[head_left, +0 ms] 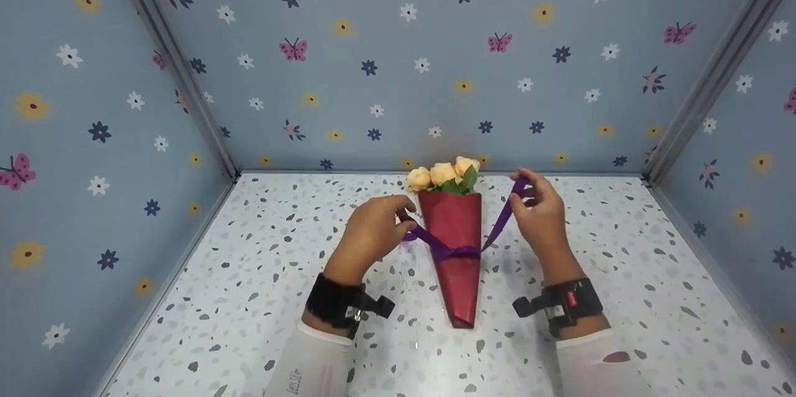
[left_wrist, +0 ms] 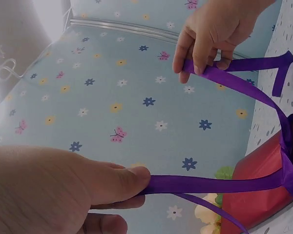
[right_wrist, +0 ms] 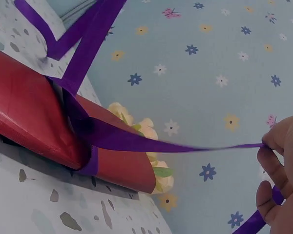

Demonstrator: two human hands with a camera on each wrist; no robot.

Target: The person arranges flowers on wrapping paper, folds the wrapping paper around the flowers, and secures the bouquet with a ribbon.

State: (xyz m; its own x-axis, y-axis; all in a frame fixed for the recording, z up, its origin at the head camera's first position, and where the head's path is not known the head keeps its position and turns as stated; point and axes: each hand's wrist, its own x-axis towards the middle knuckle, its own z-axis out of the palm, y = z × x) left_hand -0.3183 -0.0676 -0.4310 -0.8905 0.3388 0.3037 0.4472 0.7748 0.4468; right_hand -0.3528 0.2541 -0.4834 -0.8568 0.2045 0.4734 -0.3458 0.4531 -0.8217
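Observation:
A bouquet of pale yellow roses (head_left: 443, 174) in red wrapping paper (head_left: 453, 219) lies on the speckled table, blooms toward the back wall. Around the wrap's middle runs a purple ribbon (head_left: 460, 252), crossed over itself at the front. To the left, my left hand (head_left: 372, 229) pinches one ribbon end between thumb and forefinger. My right hand (head_left: 542, 207), right of the bouquet and raised, pinches the other end. Both lengths stretch up from the wrap in the left wrist view, with a loose tail (left_wrist: 281, 78) hanging past the right hand (left_wrist: 215, 36).
The speckled white tabletop (head_left: 249, 272) spreads around the bouquet. Flower-and-butterfly patterned panels (head_left: 410, 61) enclose it at the back and both sides, joined by grey metal corner posts (head_left: 180, 67). Each wrist wears a black strap (head_left: 336, 300) with a small camera.

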